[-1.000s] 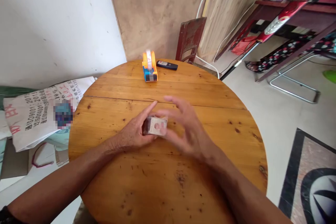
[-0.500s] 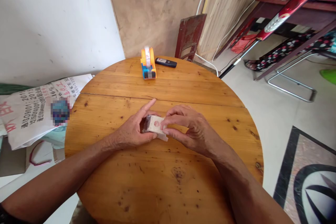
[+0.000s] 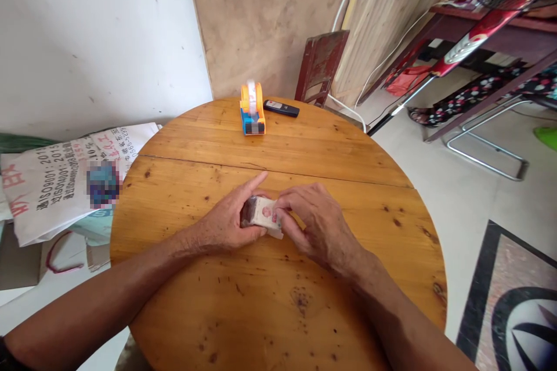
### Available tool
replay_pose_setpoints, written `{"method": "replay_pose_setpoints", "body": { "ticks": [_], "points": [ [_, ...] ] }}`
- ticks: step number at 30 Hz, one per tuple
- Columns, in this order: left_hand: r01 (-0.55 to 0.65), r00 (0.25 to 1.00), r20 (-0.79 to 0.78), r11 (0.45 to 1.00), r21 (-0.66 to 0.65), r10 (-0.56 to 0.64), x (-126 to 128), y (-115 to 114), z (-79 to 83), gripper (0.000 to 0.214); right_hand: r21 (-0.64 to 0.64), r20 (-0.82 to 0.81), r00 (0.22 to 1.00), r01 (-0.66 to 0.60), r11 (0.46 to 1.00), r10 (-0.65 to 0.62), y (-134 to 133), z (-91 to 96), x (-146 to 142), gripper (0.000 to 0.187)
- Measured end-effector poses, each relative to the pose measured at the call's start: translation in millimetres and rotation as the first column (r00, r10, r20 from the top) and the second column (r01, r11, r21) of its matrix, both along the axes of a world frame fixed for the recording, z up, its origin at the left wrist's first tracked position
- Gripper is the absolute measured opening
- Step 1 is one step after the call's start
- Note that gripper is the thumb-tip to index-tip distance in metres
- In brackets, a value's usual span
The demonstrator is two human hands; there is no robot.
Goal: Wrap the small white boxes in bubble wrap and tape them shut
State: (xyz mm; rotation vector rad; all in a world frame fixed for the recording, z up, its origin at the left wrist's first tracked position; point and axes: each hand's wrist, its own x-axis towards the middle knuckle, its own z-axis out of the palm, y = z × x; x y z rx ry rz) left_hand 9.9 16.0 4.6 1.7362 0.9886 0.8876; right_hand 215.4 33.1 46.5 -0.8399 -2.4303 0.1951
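Note:
A small white packet with a red round mark (image 3: 264,214) rests near the middle of the round wooden table (image 3: 278,295). My left hand (image 3: 226,219) grips its left end, index finger stretched out over the top. My right hand (image 3: 317,221) is curled round its right end, fingers pressed on the top and side. Both hands rest on the tabletop.
An orange and blue tape dispenser (image 3: 252,109) and a dark remote (image 3: 281,108) lie at the table's far edge. A red wooden chair (image 3: 319,66) stands behind it. Printed white sacks (image 3: 65,179) lie at the left. A metal-framed bench (image 3: 487,98) stands at the right.
My right hand, spread open above the packet a second ago, has come down and closed its fingers on the packet's right end. My left hand has kept its hold.

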Motion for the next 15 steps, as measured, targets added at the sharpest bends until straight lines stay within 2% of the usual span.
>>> {"method": "replay_pose_setpoints", "body": {
  "ticks": [3,6,11,15],
  "points": [
    [0.046,0.996,0.074,0.998,-0.036,-0.043,-1,-1,-4.5,0.097,-0.058,-0.127,0.991,0.042,0.997,-0.049,1,-2.0,0,0.009],
    [0.063,0.992,0.112,0.997,-0.032,-0.059,-1,-2,-7.3,0.096,-0.186,-0.223,0.967,0.085,0.979,-0.126,2,-0.8,1,0.011],
    [0.022,1.0,-0.006,0.995,0.101,-0.022,-1,-5,-4.5,0.1,-0.484,-0.406,0.859,0.088,0.871,-0.312,11,-0.7,3,0.017],
    [0.066,0.997,-0.034,0.992,0.106,-0.063,-1,-8,-4.7,0.1,-0.579,-0.499,0.768,0.049,0.814,-0.401,25,-7.8,8,0.021]
  ]
}}
